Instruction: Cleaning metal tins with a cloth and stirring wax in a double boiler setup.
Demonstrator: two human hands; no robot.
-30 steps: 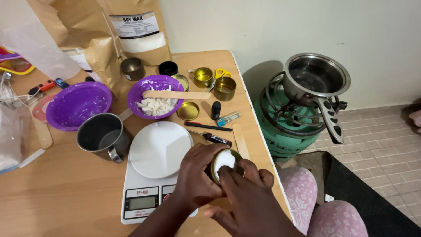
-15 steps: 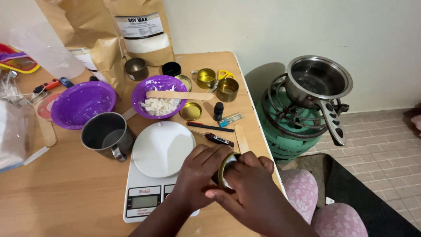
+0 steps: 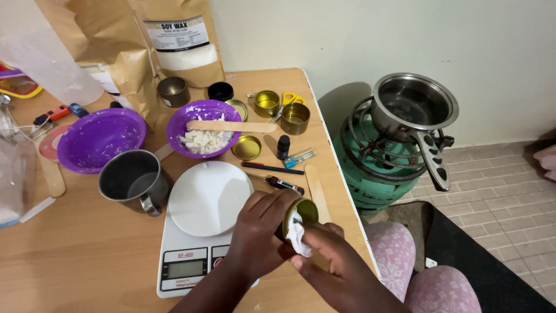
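My left hand (image 3: 260, 232) grips a small gold tin (image 3: 301, 213), tilted on its side with its mouth facing me, above the table's front right corner. My right hand (image 3: 339, 264) pinches a white cloth or tissue (image 3: 297, 236) and presses it into the tin's opening. Both hands hover just right of a white kitchen scale (image 3: 202, 223) with a round white platform. A purple bowl of white wax chunks (image 3: 204, 128) with a wooden stick (image 3: 231, 126) laid across it sits behind the scale.
On the wooden table (image 3: 81, 261): a steel mug (image 3: 132, 181), an empty purple bowl (image 3: 99, 139), several gold tins (image 3: 294, 117), a tin lid (image 3: 247, 147), brown paper bags (image 3: 182, 43), pens, a small dark bottle (image 3: 282, 147). A steel pot (image 3: 412, 107) rests on a green gas burner (image 3: 376, 168) at right.
The tin has turned so its mouth faces me, and my right hand has pushed the white cloth down into it. The view has shifted slightly.
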